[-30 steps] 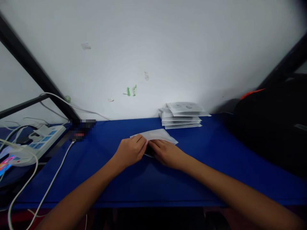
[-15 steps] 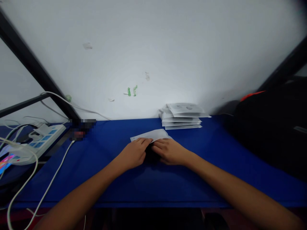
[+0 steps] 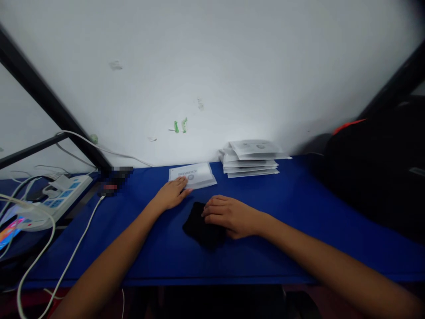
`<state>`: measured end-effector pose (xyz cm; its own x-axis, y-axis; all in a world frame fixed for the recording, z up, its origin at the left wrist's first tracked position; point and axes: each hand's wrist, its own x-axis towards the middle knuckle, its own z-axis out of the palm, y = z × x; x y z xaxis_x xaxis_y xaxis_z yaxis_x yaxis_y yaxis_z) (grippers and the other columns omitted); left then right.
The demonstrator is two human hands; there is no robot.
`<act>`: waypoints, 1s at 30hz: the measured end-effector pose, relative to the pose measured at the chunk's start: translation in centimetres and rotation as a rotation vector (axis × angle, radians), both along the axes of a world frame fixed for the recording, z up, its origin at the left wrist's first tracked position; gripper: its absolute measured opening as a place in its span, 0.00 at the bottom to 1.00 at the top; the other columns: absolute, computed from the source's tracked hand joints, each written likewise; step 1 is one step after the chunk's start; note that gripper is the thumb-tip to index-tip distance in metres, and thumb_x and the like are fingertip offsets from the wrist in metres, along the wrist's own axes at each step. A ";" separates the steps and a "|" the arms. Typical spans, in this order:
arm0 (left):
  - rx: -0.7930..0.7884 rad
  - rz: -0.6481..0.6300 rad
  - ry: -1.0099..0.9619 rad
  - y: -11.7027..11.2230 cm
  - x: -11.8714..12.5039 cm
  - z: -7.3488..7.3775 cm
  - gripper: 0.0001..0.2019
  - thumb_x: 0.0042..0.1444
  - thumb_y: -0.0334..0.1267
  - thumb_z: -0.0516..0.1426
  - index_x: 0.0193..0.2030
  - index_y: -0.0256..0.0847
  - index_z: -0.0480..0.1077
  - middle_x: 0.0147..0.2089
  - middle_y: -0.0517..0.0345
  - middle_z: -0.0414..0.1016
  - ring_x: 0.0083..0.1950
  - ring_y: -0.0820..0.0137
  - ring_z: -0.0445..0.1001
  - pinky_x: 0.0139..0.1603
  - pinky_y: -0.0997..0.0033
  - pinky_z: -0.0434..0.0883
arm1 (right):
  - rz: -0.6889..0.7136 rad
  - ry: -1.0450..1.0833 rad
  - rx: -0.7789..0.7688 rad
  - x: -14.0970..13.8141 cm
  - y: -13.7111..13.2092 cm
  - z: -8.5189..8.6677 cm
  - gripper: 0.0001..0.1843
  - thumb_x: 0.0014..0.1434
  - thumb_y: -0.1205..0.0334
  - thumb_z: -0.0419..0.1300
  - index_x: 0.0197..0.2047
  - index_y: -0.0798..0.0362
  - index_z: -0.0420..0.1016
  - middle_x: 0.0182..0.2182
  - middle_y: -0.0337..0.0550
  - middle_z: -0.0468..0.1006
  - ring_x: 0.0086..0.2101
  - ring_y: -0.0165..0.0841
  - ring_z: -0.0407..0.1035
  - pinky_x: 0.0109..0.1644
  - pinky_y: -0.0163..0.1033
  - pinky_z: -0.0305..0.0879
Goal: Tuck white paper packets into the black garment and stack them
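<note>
My left hand lies flat on the blue table, fingers stretched out, fingertips resting on the near edge of a white printed packet close to the wall. My right hand rests with curled fingers on a small black folded cloth-like item in the middle of the table. A stack of several similar white packets sits against the wall, to the right of the single packet.
A large black bag with an orange strip fills the right side. At left are a white power strip, white cables trailing off the table edge, and a lit phone screen. Black frame bars cross the left.
The hands were together on the white packet. My left hand has since slid the packet away toward the wall, which uncovered the black item that my right hand now holds down.
</note>
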<state>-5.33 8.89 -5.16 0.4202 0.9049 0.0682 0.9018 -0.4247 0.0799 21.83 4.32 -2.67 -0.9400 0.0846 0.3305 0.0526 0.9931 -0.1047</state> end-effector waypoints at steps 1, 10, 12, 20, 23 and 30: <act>-0.011 -0.005 -0.004 0.3 -0.2 -0.4 0.26 0.68 0.49 0.41 0.67 0.39 0.57 0.70 0.46 0.57 0.71 0.59 0.54 0.67 0.55 0.56 | -0.021 0.006 0.004 0.0 0.2 0.0 0.21 0.52 0.73 0.52 0.50 0.55 0.71 0.52 0.51 0.74 0.53 0.42 0.63 0.59 0.48 0.58; 0.264 0.295 -0.027 1.1 -0.6 -0.8 0.23 0.63 0.51 0.51 0.56 0.37 0.66 0.58 0.38 0.68 0.59 0.49 0.65 0.56 0.48 0.63 | -0.369 0.073 -0.070 0.4 0.9 -0.7 0.29 0.51 0.81 0.49 0.56 0.58 0.64 0.58 0.60 0.63 0.55 0.41 0.62 0.54 0.48 0.65; 0.308 0.391 -0.009 0.9 -0.5 -0.5 0.26 0.60 0.57 0.51 0.52 0.36 0.68 0.51 0.38 0.70 0.53 0.48 0.68 0.49 0.52 0.66 | -0.425 0.057 -0.133 0.5 1.1 -0.7 0.27 0.50 0.81 0.49 0.53 0.57 0.64 0.52 0.55 0.67 0.48 0.37 0.66 0.48 0.43 0.68; 0.261 0.451 -0.120 1.1 -0.4 -0.9 0.29 0.59 0.58 0.54 0.55 0.34 0.63 0.50 0.39 0.67 0.52 0.49 0.69 0.50 0.52 0.67 | -0.279 -0.021 -0.236 1.1 1.7 -0.2 0.20 0.49 0.83 0.49 0.41 0.56 0.71 0.40 0.49 0.73 0.43 0.36 0.65 0.47 0.41 0.65; 0.241 0.414 -0.308 1.3 -0.6 -0.8 0.22 0.60 0.46 0.56 0.56 0.36 0.62 0.53 0.40 0.64 0.53 0.54 0.70 0.51 0.54 0.69 | -0.196 -0.004 -0.231 1.1 1.7 -0.1 0.18 0.54 0.81 0.50 0.42 0.56 0.73 0.40 0.49 0.75 0.46 0.37 0.66 0.51 0.43 0.63; 0.183 -0.078 -0.530 -2.7 3.0 1.8 0.22 0.62 0.52 0.54 0.58 0.43 0.61 0.57 0.47 0.67 0.59 0.58 0.68 0.59 0.53 0.66 | -0.219 0.001 -0.170 0.8 1.2 -0.1 0.08 0.62 0.67 0.53 0.39 0.56 0.74 0.37 0.49 0.76 0.42 0.37 0.68 0.49 0.45 0.63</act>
